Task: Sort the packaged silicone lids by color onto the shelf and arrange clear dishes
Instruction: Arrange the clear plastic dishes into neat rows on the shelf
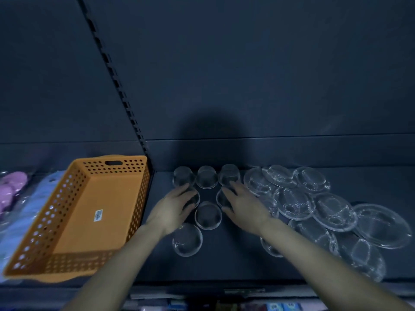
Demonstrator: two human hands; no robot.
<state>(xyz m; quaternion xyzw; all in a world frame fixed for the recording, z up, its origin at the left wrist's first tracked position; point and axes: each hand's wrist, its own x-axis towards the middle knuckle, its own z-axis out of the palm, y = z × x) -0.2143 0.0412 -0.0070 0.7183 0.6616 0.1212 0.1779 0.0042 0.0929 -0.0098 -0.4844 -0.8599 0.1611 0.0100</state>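
Orange perforated basket [103, 194] w/ white label [98, 215], slotted upright [116, 75], dark back panel [247, 63]

One orange basket [74, 232] sitting lower left. Eight small clear bowls [208, 215] showing lower centre, two half-covered. Roughly nine flat clear dishes [334, 212] overlapping lower right.

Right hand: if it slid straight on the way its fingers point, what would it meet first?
Probably the back right bowl, just beyond the fingertips of the right hand. Depth is unclear, so they may already touch it. Behind it is the back wall.
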